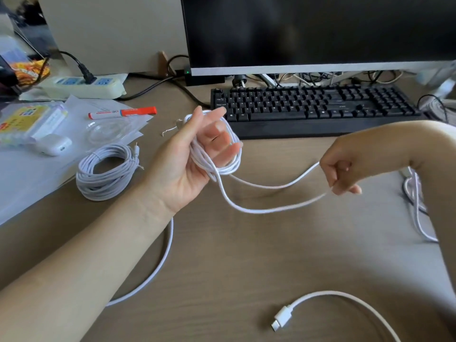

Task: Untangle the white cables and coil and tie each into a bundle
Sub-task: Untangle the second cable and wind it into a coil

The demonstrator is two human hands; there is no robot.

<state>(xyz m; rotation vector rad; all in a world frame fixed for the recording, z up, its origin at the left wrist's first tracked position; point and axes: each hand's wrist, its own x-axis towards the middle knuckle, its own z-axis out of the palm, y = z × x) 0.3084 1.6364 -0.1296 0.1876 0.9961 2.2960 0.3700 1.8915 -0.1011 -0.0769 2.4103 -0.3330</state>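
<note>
My left hand [187, 154] is raised palm-up above the desk with several loops of a white cable [259, 209] wound around its fingers. Two strands of that cable sag to my right hand [341, 172], which pinches them in a closed fist. Another stretch of the cable trails under my left forearm toward the near edge. A finished white cable bundle [106, 172], coiled and tied, lies left of my left hand. A loose white cable with a USB-C plug [282, 317] lies at the front right. More tangled white cable [415, 206] lies behind my right forearm.
A black keyboard [315, 107] and a dark monitor [320, 30] stand behind my hands. At the left lie papers [29, 169], an orange marker [123, 112], a white earbud case [53, 144] and a power strip [84, 86].
</note>
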